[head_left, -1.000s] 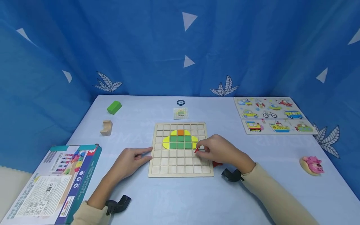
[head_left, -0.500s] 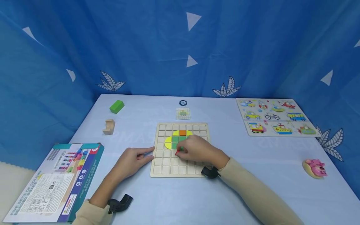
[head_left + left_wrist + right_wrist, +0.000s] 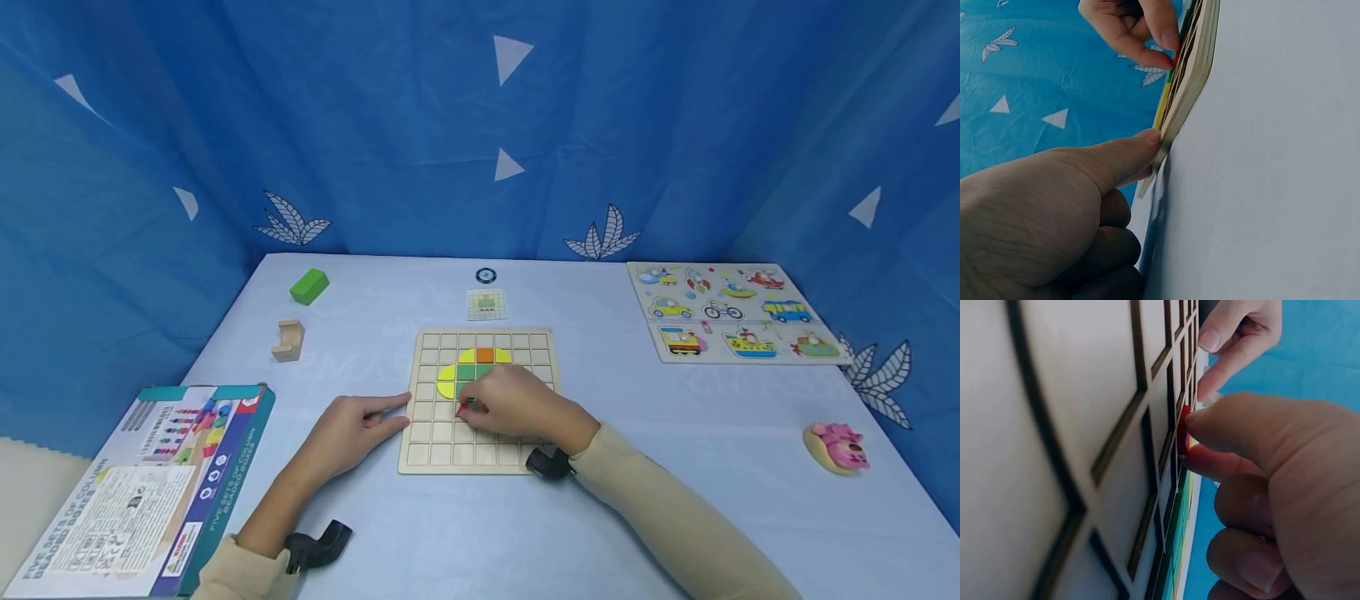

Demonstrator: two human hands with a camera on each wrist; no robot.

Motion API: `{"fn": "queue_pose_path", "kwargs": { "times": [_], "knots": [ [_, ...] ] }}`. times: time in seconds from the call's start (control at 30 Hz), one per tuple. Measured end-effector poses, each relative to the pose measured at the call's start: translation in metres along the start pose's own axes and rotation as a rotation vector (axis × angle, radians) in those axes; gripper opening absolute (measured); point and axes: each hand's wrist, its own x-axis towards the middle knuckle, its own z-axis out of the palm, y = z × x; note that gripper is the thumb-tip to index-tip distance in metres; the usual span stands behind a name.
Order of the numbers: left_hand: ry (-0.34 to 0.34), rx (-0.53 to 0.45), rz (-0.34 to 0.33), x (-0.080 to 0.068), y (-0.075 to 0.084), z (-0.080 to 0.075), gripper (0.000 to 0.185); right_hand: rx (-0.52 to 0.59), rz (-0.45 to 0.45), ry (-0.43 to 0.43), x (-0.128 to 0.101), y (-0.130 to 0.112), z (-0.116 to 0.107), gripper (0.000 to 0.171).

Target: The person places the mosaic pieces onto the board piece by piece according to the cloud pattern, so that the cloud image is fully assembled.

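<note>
A person's right hand pinches a small red piece between thumb and fingertip, pressing it onto the wooden grid board just below the green and yellow tiles near the board's middle. The left hand rests against the board's left edge, fingers straight. A boxed toy lies at the table's front left corner.

A staged play corner, like a recording booth set up for children's toys: blue curtains printed with white leaves and triangles close in a pale blue counter carrying a vehicle puzzle, a toy box and loose wooden blocks.
</note>
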Motion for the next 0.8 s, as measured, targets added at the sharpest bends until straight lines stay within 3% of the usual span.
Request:
{"fn": "queue_pose_path", "kwargs": {
  "times": [0.23, 0.43, 0.63, 0.8],
  "knots": [
    [0.011, 0.006, 0.011, 0.001, -0.002, 0.002, 0.04, 0.055, -0.001, -0.013, -0.005, 0.002, -0.003, 0.016],
    [0.01, 0.001, 0.002, 0.001, -0.002, 0.004, 0.04, 0.159, 0.054, 0.048, -0.023, 0.007, -0.019, 0.023],
    [0.008, 0.003, 0.003, 0.001, -0.002, 0.003, 0.04, 0.278, 0.219, 0.108, -0.072, 0.023, -0.04, 0.024],
    [0.012, 0.001, -0.004, 0.001, -0.003, 0.003, 0.04, 0.378, 0.369, 0.118, -0.124, 0.045, -0.041, 0.02]
  ]
}}
